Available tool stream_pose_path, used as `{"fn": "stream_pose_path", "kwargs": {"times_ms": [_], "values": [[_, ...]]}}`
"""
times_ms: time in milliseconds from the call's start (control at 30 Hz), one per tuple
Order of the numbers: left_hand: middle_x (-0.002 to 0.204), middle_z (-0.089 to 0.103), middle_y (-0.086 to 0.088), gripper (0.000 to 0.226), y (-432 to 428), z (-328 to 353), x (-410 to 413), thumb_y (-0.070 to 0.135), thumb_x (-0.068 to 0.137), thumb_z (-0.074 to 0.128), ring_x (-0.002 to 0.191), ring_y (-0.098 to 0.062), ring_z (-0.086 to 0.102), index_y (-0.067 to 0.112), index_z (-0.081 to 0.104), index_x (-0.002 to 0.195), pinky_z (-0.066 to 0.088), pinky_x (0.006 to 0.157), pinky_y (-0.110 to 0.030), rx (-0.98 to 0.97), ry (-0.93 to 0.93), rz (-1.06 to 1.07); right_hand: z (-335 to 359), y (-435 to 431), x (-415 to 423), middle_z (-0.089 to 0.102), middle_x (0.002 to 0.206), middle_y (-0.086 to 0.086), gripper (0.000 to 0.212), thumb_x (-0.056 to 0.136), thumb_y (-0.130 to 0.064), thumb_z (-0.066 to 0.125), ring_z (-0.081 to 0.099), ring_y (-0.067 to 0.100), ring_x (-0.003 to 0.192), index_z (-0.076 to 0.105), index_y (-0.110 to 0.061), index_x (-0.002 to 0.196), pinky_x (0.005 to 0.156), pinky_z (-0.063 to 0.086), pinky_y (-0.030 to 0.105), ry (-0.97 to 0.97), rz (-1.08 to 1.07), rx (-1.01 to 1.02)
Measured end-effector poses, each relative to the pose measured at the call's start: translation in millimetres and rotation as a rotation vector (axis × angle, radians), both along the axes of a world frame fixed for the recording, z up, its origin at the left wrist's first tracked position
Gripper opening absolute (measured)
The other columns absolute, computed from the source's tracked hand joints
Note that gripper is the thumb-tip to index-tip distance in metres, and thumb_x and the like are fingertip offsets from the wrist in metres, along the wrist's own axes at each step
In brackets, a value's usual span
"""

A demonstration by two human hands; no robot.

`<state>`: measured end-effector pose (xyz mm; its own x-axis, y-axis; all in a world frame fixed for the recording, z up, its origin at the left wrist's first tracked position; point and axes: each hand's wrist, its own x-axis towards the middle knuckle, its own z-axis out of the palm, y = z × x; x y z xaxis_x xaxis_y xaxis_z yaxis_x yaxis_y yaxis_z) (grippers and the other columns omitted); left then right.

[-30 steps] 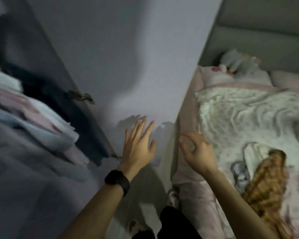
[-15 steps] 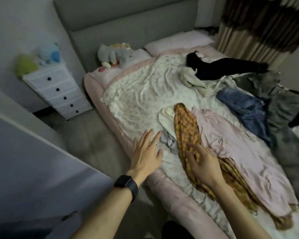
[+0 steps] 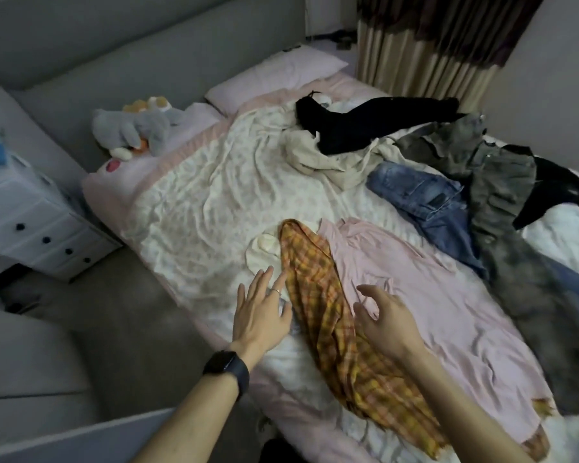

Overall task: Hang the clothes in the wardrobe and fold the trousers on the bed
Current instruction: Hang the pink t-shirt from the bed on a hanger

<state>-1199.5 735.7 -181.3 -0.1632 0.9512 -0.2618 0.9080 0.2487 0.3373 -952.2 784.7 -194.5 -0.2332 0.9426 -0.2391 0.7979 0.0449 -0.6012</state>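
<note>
Left hand point(image 3: 261, 312) flat, fingers spread, over the bed point(image 3: 181, 208) edge just beside the yellow plaid shirt point(image 3: 318, 315) — contact unclear. Right hand point(image 3: 388, 322) loosely curled, holding nothing, above the plaid shirt and pink top point(image 3: 442, 295). Both sit roughly where they were half a second ago. Jeans point(image 3: 428, 202) lie farther across, beside a grey garment point(image 3: 502, 188).

Near, a yellow-and-orange plaid cloth shirt point(image 3: 325, 315); right of it a pale pink soft garment point(image 3: 415, 289); farther right, faded blue denim jeans point(image 3: 425, 202), a mottled grey-green garment point(image 3: 495, 185); far, a black garment point(image 3: 365, 127); the cream bedsheet point(image 3: 194, 195) bears faint floral print.
</note>
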Motion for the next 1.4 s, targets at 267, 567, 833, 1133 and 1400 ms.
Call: {"fn": "stream_pose_path", "kwargs": {"times_ms": [267,567,833,1133,1400], "values": [[0.169,-0.008,0.002,0.066,113,-76,-21,0.043,0.103,0.038,0.155,-0.018,-0.009,0.037,0.007,0.161,-0.002,0.125,-0.049,-0.093,0.093,-0.158,-53,101,-27,0.060,0.140,0.003,0.046,0.100,-0.038,0.053,0.054,0.027,0.128,0.050,-0.021,0.142,0.103,0.045,0.040,-0.119,-0.017,-0.156],[0.169,-0.009,0.003,0.069,218,-203,-72,0.061,0.099,0.034,0.155,-0.026,-0.011,0.045,0.004,0.159,-0.011,0.118,-0.060,-0.123,0.194,-0.220,-161,239,-95,0.059,0.141,0.011,0.049,0.101,-0.037,0.051,0.056,0.032,0.126,0.046,-0.016,0.145,0.099,0.048,0.040,-0.218,-0.026,-0.305],[0.169,0.013,-0.001,0.075,211,-269,-93,0.075,0.092,0.022,0.156,-0.025,0.001,0.040,0.014,0.159,-0.006,0.122,-0.058,-0.174,0.227,-0.276,-234,307,-153,0.058,0.129,0.015,0.043,0.100,-0.030,0.040,0.061,0.039,0.107,0.042,-0.032,0.143,0.071,0.045,0.041,-0.375,-0.050,-0.243],[0.169,-0.010,0.001,0.077,224,-252,-97,0.069,0.096,0.030,0.153,-0.025,-0.019,0.041,-0.005,0.159,-0.016,0.119,-0.058,-0.456,0.222,-0.305,-205,296,-113,0.069,0.114,0.012,0.033,0.102,-0.041,0.047,0.064,0.035,0.102,0.061,-0.019,0.123,0.077,0.045,0.036,-0.203,-0.410,-0.119],[0.167,0.018,0.000,0.057,237,-145,-84,0.050,0.100,0.042,0.153,-0.024,0.015,0.043,0.027,0.155,0.022,0.120,-0.051,-0.349,-0.082,-0.210,-41,245,-39,0.070,0.079,-0.003,0.010,0.099,-0.024,0.063,0.062,0.002,0.060,0.068,-0.019,0.106,0.059,0.051,0.017,0.305,-0.589,0.064]]}}
